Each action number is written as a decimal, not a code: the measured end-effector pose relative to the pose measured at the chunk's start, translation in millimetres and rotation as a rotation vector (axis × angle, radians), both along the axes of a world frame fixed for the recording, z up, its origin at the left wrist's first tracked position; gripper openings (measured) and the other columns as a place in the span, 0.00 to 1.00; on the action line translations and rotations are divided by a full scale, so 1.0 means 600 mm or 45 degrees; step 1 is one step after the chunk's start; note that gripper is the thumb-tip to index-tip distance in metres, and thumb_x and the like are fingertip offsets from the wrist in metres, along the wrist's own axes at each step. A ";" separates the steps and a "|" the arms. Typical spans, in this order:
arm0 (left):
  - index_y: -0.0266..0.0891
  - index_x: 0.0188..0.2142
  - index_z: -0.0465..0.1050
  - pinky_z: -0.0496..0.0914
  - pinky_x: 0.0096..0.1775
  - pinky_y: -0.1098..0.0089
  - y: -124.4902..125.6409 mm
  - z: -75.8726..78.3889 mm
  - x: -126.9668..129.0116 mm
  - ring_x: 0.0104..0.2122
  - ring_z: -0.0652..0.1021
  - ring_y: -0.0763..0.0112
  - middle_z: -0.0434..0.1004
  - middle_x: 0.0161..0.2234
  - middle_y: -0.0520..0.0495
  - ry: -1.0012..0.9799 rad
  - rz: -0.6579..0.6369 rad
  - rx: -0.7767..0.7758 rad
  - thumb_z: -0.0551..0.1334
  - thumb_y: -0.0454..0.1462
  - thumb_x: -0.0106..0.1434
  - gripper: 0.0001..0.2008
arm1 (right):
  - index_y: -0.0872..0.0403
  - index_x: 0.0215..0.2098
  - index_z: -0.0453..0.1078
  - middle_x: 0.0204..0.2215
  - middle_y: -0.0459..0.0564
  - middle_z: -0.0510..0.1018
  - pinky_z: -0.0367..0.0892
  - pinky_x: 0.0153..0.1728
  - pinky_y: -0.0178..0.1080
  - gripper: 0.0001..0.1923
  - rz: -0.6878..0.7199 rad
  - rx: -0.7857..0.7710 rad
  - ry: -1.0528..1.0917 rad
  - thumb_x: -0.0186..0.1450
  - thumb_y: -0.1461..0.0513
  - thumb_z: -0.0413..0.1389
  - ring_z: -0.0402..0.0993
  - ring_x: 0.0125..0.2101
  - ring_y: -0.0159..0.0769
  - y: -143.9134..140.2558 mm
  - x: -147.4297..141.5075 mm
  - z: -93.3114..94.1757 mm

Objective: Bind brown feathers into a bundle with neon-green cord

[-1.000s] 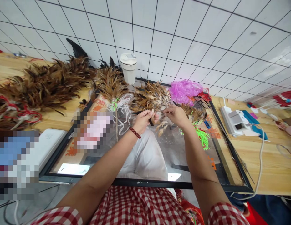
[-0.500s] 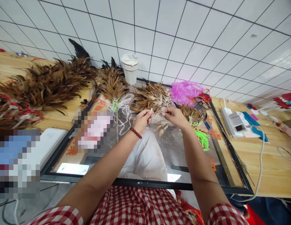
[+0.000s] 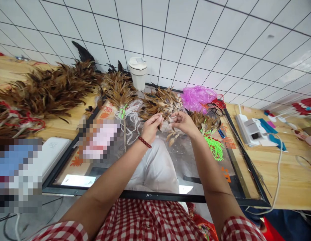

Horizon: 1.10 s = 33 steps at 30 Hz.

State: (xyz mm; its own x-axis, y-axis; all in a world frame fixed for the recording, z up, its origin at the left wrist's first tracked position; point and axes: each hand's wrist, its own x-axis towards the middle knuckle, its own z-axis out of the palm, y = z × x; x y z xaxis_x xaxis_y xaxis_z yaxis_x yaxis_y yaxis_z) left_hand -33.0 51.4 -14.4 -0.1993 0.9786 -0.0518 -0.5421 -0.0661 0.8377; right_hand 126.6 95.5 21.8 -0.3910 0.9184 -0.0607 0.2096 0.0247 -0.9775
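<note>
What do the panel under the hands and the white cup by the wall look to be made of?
The panel looks like clear glass or acrylic in a black frame: it shows the lap beneath and glossy reflections. The white cup seems to be smooth matte plastic with a fitted lid, though that stays uncertain. Left hand and right hand work brown feathers above the panel.

Hands in view: two, a left hand (image 3: pixel 152 127) and a right hand (image 3: pixel 184 123), both the wearer's. One red bead bracelet (image 3: pixel 144 142). One white lidded cup (image 3: pixel 137 72). One glass-topped frame (image 3: pixel 155 195) on the wooden surface (image 3: pixel 293 177). One pink plastic bag (image 3: pixel 197 97). One bunch of green cords (image 3: pixel 215 146). One white power strip (image 3: pixel 248 129). One flat white box (image 3: pixel 51 152). Brown feather heaps: two large ones, left pile (image 3: pixel 50 88) and middle pile (image 3: pixel 119 88), plus one smaller cluster (image 3: pixel 162 102) by the hands. Loose feathers too many and too tangled to count.
</note>
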 end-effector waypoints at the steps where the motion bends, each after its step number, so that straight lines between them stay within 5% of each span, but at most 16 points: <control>1: 0.36 0.23 0.75 0.62 0.26 0.74 0.001 -0.002 0.000 0.27 0.69 0.79 0.76 0.41 0.44 -0.014 0.024 0.022 0.71 0.41 0.47 0.11 | 0.54 0.38 0.64 0.18 0.37 0.70 0.62 0.22 0.32 0.28 -0.017 -0.002 -0.003 0.41 0.60 0.69 0.66 0.19 0.27 0.000 0.000 0.000; 7: 0.37 0.28 0.78 0.66 0.33 0.73 0.008 -0.012 0.001 0.27 0.72 0.77 0.76 0.27 0.51 -0.032 0.162 -0.020 0.71 0.42 0.47 0.11 | 0.56 0.28 0.68 0.19 0.41 0.73 0.62 0.22 0.32 0.22 -0.024 0.023 0.011 0.42 0.55 0.70 0.66 0.19 0.26 -0.007 -0.003 0.011; 17: 0.38 0.29 0.80 0.67 0.36 0.73 0.004 -0.020 0.005 0.31 0.73 0.76 0.77 0.30 0.51 0.034 0.060 0.051 0.73 0.42 0.45 0.13 | 0.57 0.28 0.74 0.18 0.44 0.74 0.64 0.20 0.30 0.22 0.021 -0.184 0.113 0.46 0.49 0.68 0.67 0.18 0.25 -0.023 -0.036 0.003; 24: 0.36 0.27 0.78 0.66 0.32 0.75 0.004 -0.009 0.005 0.27 0.73 0.78 0.77 0.26 0.51 -0.133 0.061 -0.031 0.74 0.42 0.42 0.15 | 0.56 0.30 0.71 0.19 0.42 0.74 0.63 0.21 0.29 0.15 0.123 -0.248 0.087 0.47 0.58 0.67 0.68 0.19 0.26 -0.026 -0.032 0.003; 29: 0.36 0.27 0.74 0.68 0.33 0.74 0.008 -0.002 -0.003 0.29 0.76 0.76 0.78 0.29 0.50 -0.307 0.141 -0.091 0.74 0.40 0.44 0.14 | 0.56 0.26 0.73 0.19 0.43 0.75 0.62 0.23 0.32 0.04 0.398 -0.105 -0.488 0.50 0.65 0.60 0.68 0.19 0.29 -0.017 0.002 0.015; 33: 0.36 0.26 0.69 0.68 0.28 0.74 0.009 0.000 -0.007 0.23 0.73 0.77 0.70 0.21 0.54 -0.288 0.149 -0.023 0.71 0.42 0.49 0.15 | 0.55 0.30 0.76 0.25 0.48 0.79 0.62 0.29 0.34 0.07 0.109 0.369 -0.966 0.56 0.65 0.56 0.73 0.27 0.33 -0.012 0.008 0.011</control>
